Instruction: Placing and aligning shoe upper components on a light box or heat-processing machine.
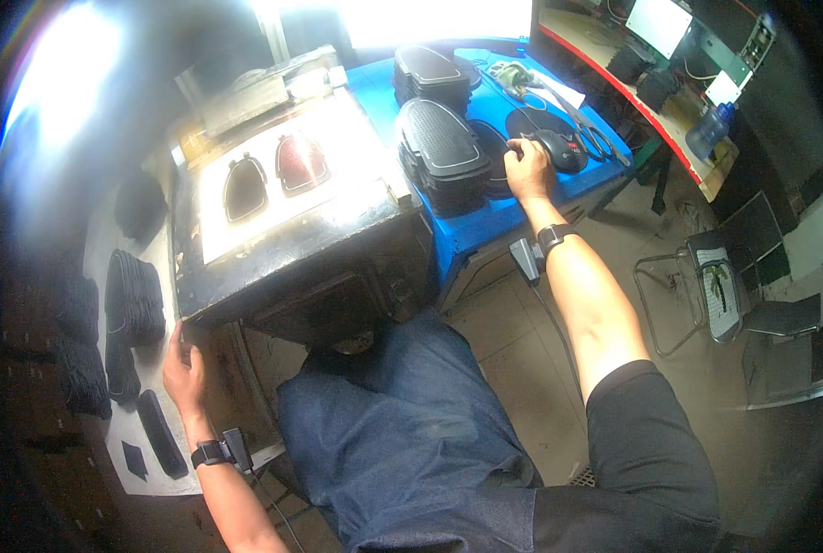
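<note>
My right hand [529,170] rests over the blue table [462,230], its fingers curled and pressed together. What they hold, if anything, is hidden. It is nearest to a dark oval pad [493,157] on its left and a black, rounded, mouse-shaped object [562,151] on its right. At the left corner of the metal worktable, my left hand [184,376] is raised with its fingers apart and a fingertip at the edge. It holds nothing that I can see. On the lit white sheet [223,235] lie a dark oval-ended piece [246,188] and a reddish one [301,163].
Two stacks of black pads [444,152] [430,72] stand on the blue table. Scissors [596,138] and a crumpled glove [511,77] lie farther right. More black pads [135,300] are on the white side table. A blue bottle [709,131] and a chair [714,286] are rightward.
</note>
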{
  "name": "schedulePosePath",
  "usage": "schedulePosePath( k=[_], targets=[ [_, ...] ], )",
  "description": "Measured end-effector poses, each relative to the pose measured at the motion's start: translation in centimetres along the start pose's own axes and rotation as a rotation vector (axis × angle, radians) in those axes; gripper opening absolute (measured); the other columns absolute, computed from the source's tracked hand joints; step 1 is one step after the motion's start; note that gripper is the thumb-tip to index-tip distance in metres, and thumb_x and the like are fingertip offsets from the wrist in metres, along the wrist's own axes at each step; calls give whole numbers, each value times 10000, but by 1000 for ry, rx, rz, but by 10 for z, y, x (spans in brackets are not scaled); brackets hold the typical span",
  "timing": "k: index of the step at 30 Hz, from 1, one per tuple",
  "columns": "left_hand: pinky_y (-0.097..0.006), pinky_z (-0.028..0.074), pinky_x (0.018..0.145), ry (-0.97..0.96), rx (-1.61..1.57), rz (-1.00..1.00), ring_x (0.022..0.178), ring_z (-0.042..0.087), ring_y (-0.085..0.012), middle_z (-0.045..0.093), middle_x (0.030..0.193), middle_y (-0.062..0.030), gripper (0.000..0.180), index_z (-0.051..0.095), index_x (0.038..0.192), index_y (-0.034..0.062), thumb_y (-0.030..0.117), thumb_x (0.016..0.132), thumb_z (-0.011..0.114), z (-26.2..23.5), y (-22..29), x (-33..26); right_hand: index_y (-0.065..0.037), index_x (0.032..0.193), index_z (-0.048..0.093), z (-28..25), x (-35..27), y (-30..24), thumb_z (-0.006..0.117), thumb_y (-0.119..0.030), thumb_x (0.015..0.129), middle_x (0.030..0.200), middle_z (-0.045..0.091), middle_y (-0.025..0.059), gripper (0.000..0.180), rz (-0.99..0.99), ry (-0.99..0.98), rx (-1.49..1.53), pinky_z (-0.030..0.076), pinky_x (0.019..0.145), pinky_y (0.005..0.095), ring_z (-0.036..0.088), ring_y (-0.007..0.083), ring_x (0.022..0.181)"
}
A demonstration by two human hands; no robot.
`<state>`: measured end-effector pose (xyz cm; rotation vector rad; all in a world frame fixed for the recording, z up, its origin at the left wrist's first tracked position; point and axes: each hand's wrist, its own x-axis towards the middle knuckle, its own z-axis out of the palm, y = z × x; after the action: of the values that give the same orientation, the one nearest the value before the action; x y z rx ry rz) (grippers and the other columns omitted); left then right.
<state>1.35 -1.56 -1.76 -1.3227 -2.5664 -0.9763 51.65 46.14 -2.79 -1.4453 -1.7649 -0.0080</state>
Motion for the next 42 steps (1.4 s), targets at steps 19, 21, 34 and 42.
schedulePosePath(
  k=[19,21,34,42],
  targets=[
    [-322,523,766,-11,-3,-17,776,646,-178,665,861,-76,567,590,1424,144,35,868,610,-1,3,-1,-113,996,747,-1,-1,-2,631,-195,823,1082,712,144,224,19,-14,5,512,951,460,650,353,1057],
    [-326,521,773,-8,-1,-11,782,647,-188,666,864,-80,570,591,1424,143,39,864,614,-1,2,0,-114,998,748,-2,0,-2,630,-196,823,1083,712,144,226,21,-17,4,513,950,460,650,354,1057],
    [-339,524,821,-34,24,-15,854,663,-209,694,969,-106,576,579,1435,152,61,868,622,-2,1,0,-121,1008,746,-3,-1,-4,635,-202,828,1076,712,136,226,27,-22,-4,518,942,458,652,346,1055],
    [-328,525,803,-33,3,-45,847,663,-191,685,934,-89,571,586,1431,152,54,869,612,-2,0,0,-118,1010,746,-3,-1,-4,637,-202,832,1081,710,136,224,19,-25,-8,514,953,454,651,343,1059]
  ],
)
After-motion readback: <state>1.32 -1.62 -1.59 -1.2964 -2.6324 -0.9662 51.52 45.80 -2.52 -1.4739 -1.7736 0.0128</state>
